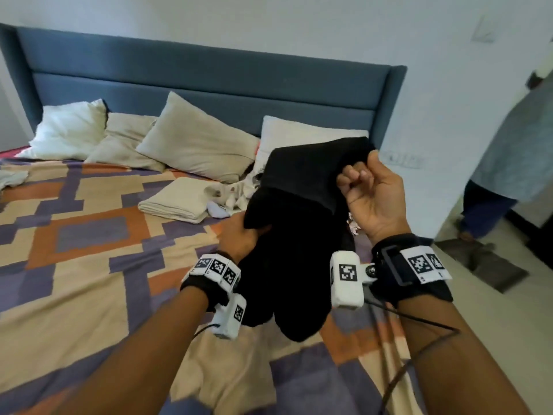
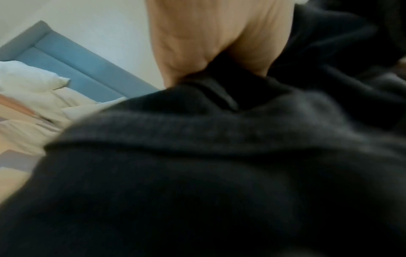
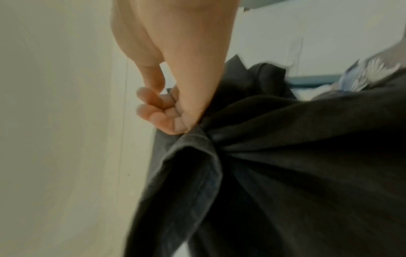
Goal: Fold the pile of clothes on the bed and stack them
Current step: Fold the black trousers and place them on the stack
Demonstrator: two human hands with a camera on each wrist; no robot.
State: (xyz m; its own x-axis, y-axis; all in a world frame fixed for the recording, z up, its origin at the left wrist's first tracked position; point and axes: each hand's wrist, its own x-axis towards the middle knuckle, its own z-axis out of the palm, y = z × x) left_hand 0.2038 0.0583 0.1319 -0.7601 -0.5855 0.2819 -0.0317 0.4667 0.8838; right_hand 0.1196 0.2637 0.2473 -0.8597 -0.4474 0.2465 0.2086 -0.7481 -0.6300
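Observation:
A black garment (image 1: 299, 223) hangs in the air above the bed's near right part, held by both hands. My right hand (image 1: 368, 187) is raised with its fingers curled, pinching the garment's upper hem; the right wrist view shows the right hand (image 3: 175, 107) gripping that black garment (image 3: 296, 173). My left hand (image 1: 242, 238) holds the cloth lower on its left side, fingers buried in the fabric. The black garment (image 2: 219, 173) fills the left wrist view under the left hand (image 2: 219, 38). A pile of white clothes (image 1: 236, 193) lies behind, beside a folded beige cloth (image 1: 176, 202).
The bed carries a patterned orange, purple and beige cover (image 1: 89, 250), several pillows (image 1: 197, 142) and a blue headboard (image 1: 209, 79). A person in a grey top (image 1: 517, 145) stands at the right on the tiled floor near a dark mat (image 1: 484, 265).

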